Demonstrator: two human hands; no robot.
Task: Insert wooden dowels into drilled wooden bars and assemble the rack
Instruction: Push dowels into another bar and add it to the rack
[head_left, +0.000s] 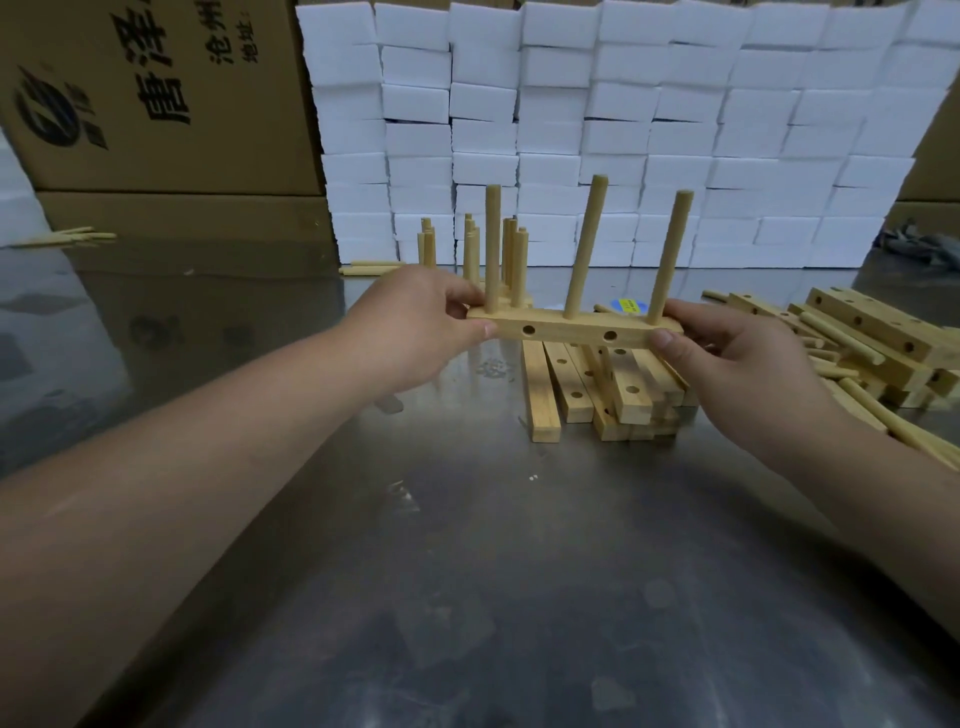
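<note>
I hold a drilled wooden bar (566, 330) level above the metal table, its side holes facing me. Three dowels stand upright in its top: one at the left (492, 244), one in the middle (586, 244), one at the right (670, 254). My left hand (415, 322) pinches the bar's left end and my right hand (727, 353) pinches its right end. Under the bar lies a stack of drilled bars (608, 395). Behind it stand other bars with dowels (498, 254) in them.
A heap of drilled bars and loose dowels (872, 343) lies at the right. Loose dowels (369, 267) lie by the wall of white foam blocks (623, 130) at the back. Cardboard boxes (156, 93) stand at the back left. The metal table (493, 571) spreads in front.
</note>
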